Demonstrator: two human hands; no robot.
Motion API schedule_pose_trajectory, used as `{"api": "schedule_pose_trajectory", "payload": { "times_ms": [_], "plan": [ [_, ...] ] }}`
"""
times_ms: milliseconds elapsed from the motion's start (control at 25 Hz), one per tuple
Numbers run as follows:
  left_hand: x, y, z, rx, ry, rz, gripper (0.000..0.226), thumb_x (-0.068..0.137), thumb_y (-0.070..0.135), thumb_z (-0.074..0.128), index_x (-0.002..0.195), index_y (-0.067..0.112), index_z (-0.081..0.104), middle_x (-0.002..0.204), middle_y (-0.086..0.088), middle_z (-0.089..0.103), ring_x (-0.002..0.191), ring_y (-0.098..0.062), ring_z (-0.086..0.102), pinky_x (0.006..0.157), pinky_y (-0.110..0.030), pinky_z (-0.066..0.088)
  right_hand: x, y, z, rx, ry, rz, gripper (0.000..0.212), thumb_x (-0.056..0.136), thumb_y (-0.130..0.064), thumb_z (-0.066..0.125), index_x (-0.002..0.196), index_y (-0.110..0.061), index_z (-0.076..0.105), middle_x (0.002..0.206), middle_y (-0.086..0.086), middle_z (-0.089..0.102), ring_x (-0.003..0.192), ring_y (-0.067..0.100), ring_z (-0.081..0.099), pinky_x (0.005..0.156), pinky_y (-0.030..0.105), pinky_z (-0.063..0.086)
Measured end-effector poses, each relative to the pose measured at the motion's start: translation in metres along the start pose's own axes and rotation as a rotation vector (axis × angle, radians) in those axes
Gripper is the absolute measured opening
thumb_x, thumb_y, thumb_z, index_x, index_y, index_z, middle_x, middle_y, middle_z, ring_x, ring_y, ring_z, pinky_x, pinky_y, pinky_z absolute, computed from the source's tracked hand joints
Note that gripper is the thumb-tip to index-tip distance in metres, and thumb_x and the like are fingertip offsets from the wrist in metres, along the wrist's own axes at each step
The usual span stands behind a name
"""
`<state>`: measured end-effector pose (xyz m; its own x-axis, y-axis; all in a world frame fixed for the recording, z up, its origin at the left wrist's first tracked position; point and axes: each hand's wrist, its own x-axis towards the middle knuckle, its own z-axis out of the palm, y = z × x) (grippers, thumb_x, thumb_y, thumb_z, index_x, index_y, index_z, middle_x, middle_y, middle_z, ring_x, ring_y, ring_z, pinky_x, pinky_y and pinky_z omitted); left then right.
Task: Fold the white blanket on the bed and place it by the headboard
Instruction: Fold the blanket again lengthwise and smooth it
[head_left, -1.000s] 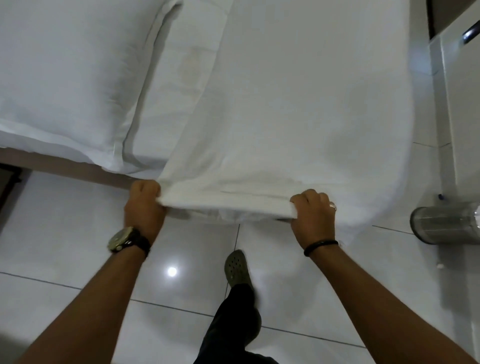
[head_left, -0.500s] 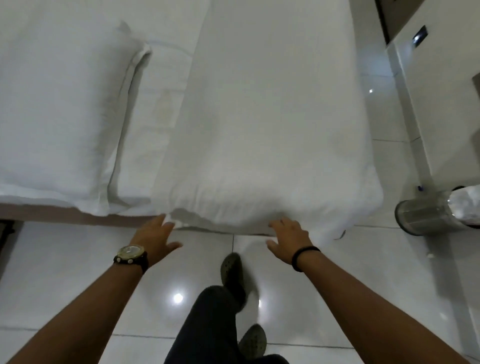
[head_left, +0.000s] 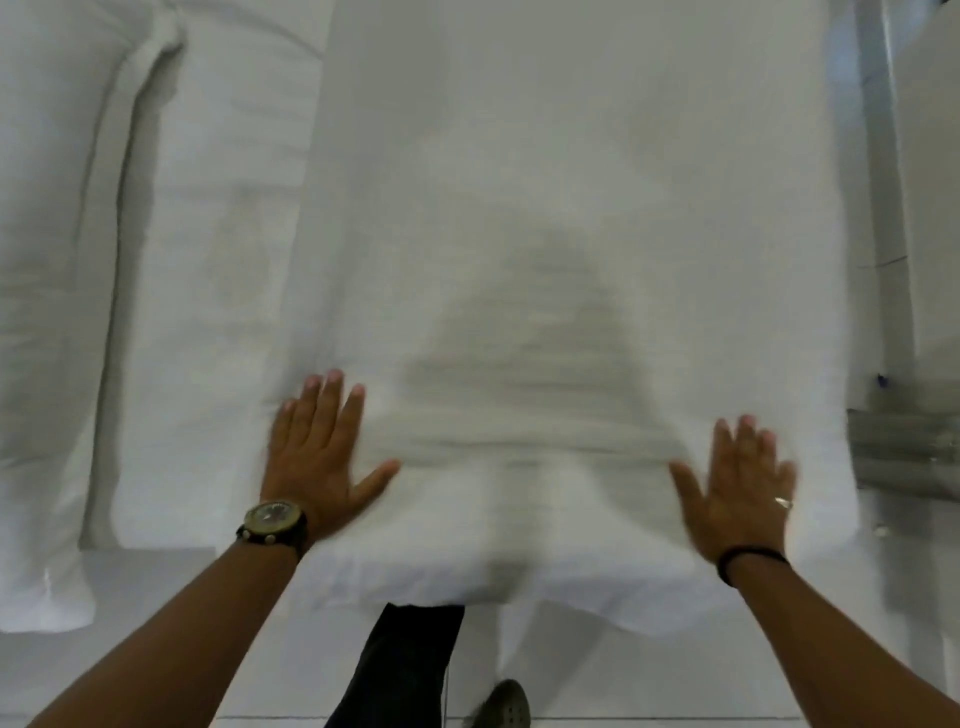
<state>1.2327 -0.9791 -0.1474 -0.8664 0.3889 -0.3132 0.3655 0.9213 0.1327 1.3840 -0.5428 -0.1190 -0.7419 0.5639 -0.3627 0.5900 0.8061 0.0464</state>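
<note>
The white blanket (head_left: 561, 218) lies folded into a long strip across the bed, its near end hanging slightly over the bed's edge. My left hand (head_left: 319, 457) rests flat, palm down, on the blanket's near left corner, fingers spread. My right hand (head_left: 737, 488) lies flat on the near right corner, fingers apart too. Neither hand grips the cloth. The picture is blurred by motion.
A white pillow (head_left: 47, 270) lies on the bed at the left, with bare sheet (head_left: 218, 270) between it and the blanket. A metal bin (head_left: 904, 447) and white cabinet (head_left: 930, 171) stand at the right. My leg (head_left: 405, 670) and shoe (head_left: 501, 704) are on the tiled floor below.
Both hands let go of the blanket's near edge, opened, and now press flat on top of it. The view has moved closer over the bed.
</note>
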Motion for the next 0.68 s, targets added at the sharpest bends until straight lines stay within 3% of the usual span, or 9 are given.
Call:
{"api": "schedule_pose_trajectory", "payload": {
  "times_ms": [120, 240, 360, 440, 520, 600, 680],
  "plan": [
    [0.019, 0.037, -0.018, -0.048, 0.015, 0.009, 0.095, 0.08, 0.076, 0.028, 0.153, 0.018, 0.011, 0.162, -0.012, 0.0, 0.148, -0.034, -0.004, 0.116, -0.058, 0.001, 0.007, -0.054, -0.017, 0.17, 0.0, 0.16, 0.077, 0.093, -0.057, 0.039, 0.152, -0.014, 0.017, 0.161, 0.011, 0.0, 0.149, 0.031, -0.003, 0.114, 0.061, 0.002],
    [0.091, 0.077, -0.035, -0.03, 0.04, 0.17, 0.09, 0.082, 0.076, 0.021, 0.153, 0.021, 0.013, 0.162, -0.012, 0.0, 0.148, -0.035, -0.006, 0.113, -0.063, 0.0, 0.042, -0.148, -0.035, 0.325, 0.134, -0.195, 0.067, 0.092, -0.055, 0.042, 0.148, -0.02, 0.032, 0.16, 0.01, 0.015, 0.148, 0.029, 0.006, 0.115, 0.057, 0.0],
    [0.176, 0.12, -0.052, 0.056, 0.048, 0.227, 0.085, 0.084, 0.076, 0.019, 0.152, 0.026, 0.011, 0.162, -0.006, -0.004, 0.148, -0.029, -0.01, 0.114, -0.061, -0.004, 0.104, -0.202, -0.046, 0.232, 0.098, -0.466, 0.063, 0.093, -0.058, 0.026, 0.148, -0.028, 0.03, 0.161, 0.005, 0.017, 0.149, 0.026, 0.005, 0.113, 0.061, -0.003],
    [0.217, 0.116, -0.06, 0.12, 0.045, 0.199, 0.087, 0.081, 0.081, 0.017, 0.152, 0.033, 0.004, 0.162, 0.001, -0.007, 0.148, -0.023, -0.011, 0.115, -0.057, -0.008, 0.165, -0.164, -0.053, 0.098, 0.067, -0.392, 0.063, 0.094, -0.061, 0.026, 0.15, -0.032, 0.021, 0.163, -0.001, 0.009, 0.149, 0.022, 0.0, 0.114, 0.06, -0.005],
    [0.245, 0.079, -0.071, 0.11, 0.046, 0.067, 0.093, 0.076, 0.087, 0.015, 0.151, 0.035, -0.003, 0.161, 0.006, -0.011, 0.148, -0.019, -0.012, 0.116, -0.054, -0.007, 0.212, -0.081, -0.066, 0.047, 0.103, -0.224, 0.073, 0.09, -0.068, 0.02, 0.152, -0.03, 0.013, 0.163, -0.001, 0.002, 0.149, 0.022, -0.001, 0.117, 0.054, -0.002],
    [0.258, 0.043, -0.082, 0.086, 0.061, -0.05, 0.1, 0.073, 0.089, 0.015, 0.152, 0.03, -0.001, 0.161, 0.003, -0.01, 0.148, -0.022, -0.007, 0.118, -0.053, 0.002, 0.236, -0.011, -0.08, 0.095, 0.134, -0.035, 0.081, 0.087, -0.073, 0.012, 0.153, -0.026, 0.007, 0.163, 0.001, -0.003, 0.149, 0.023, -0.004, 0.119, 0.05, 0.002],
    [0.261, 0.039, -0.091, 0.127, 0.038, -0.066, 0.103, 0.073, 0.088, 0.014, 0.153, 0.024, 0.002, 0.162, -0.005, -0.006, 0.148, -0.029, -0.003, 0.116, -0.056, 0.007, 0.247, -0.006, -0.093, 0.191, 0.13, 0.133, 0.081, 0.089, -0.071, 0.018, 0.153, -0.023, 0.011, 0.163, 0.004, -0.004, 0.149, 0.024, -0.005, 0.117, 0.055, 0.004]
  ]
}}
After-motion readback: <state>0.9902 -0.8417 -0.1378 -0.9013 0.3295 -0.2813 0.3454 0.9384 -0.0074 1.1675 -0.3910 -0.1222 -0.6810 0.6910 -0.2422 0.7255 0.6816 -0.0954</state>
